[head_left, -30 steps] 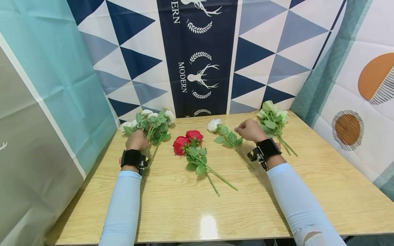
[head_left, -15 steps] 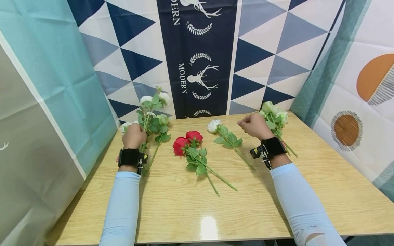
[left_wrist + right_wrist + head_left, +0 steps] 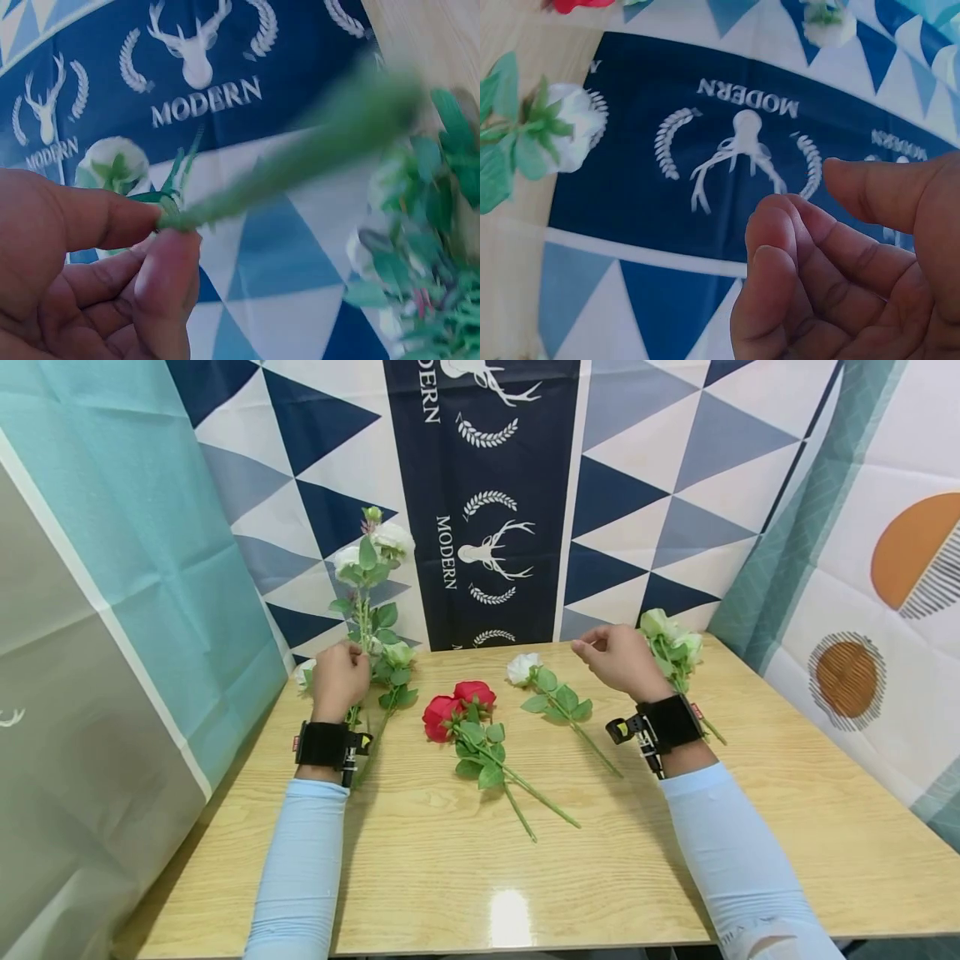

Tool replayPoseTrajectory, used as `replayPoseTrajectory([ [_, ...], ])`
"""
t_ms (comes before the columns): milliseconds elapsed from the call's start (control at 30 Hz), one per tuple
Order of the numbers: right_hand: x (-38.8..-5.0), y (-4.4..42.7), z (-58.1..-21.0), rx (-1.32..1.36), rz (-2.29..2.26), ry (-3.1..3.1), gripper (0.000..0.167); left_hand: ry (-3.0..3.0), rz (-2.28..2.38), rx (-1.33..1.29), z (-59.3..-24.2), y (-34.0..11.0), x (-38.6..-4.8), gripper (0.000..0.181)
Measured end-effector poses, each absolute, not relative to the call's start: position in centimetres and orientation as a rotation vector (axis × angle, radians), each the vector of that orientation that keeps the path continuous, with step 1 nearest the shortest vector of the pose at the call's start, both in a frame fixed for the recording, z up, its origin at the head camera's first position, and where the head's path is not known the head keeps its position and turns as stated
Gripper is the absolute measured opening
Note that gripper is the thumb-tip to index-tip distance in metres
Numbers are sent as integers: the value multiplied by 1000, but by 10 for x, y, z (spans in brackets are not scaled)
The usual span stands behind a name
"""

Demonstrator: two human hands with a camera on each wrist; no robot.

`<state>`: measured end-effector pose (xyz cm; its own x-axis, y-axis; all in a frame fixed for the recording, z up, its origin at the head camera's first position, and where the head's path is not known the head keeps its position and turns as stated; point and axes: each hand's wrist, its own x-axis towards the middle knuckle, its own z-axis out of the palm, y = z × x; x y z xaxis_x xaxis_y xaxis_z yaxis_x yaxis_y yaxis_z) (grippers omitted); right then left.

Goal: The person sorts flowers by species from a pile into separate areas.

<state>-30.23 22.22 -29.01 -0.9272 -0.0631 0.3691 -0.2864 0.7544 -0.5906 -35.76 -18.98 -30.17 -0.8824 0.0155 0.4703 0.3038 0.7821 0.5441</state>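
Note:
My left hand [image 3: 340,681] is raised over the table's left part, holding a green-stemmed spray with white flowers [image 3: 392,539] upright. In the left wrist view its thumb and finger pinch the green stem [image 3: 277,169], whose near end is blurred. Beside that hand, other pale flowers [image 3: 399,653] with leaves lie on the table. My right hand [image 3: 622,660] hovers between a single white rose [image 3: 522,668] and a pale green bunch [image 3: 678,647]. In the right wrist view the fingers of this hand [image 3: 840,277] bend loosely, thumb apart, holding nothing.
Two red roses [image 3: 442,717] lie mid-table, their stems pointing toward the front right. Patterned cloth [image 3: 495,477] hangs behind the wooden table [image 3: 420,877], with more cloth along both sides.
The left hand has lifted the white-flowered spray up from the flowers at the left, and it now stands higher against the cloth. The right hand has shifted slightly, its thumb and fingers farther apart.

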Motion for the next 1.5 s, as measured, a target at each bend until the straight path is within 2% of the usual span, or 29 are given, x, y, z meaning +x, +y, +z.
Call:
replayPoseTrajectory([
  [233, -293, 200, -283, 399, 923, -2567, 30, -2446, -1015, -387, -298, -161, -351, 30],
  [633, -289, 162, -291, 567, 936, -2578, 23, -2436, -1121, -601, -309, -113, -338, 24],
  [867, -289, 144, -299, 661, 994, -2525, 27, -2408, -1295, -741, -319, -84, -328, 21],
  [1267, -284, 137, -301, 614, 1073, -2394, 33, -2377, -1269, -940, -339, -45, -309, 19],
  [1500, -284, 138, -300, 581, 1034, -2290, 27, -2313, -1318, -1019, -342, -34, -301, 16],
])
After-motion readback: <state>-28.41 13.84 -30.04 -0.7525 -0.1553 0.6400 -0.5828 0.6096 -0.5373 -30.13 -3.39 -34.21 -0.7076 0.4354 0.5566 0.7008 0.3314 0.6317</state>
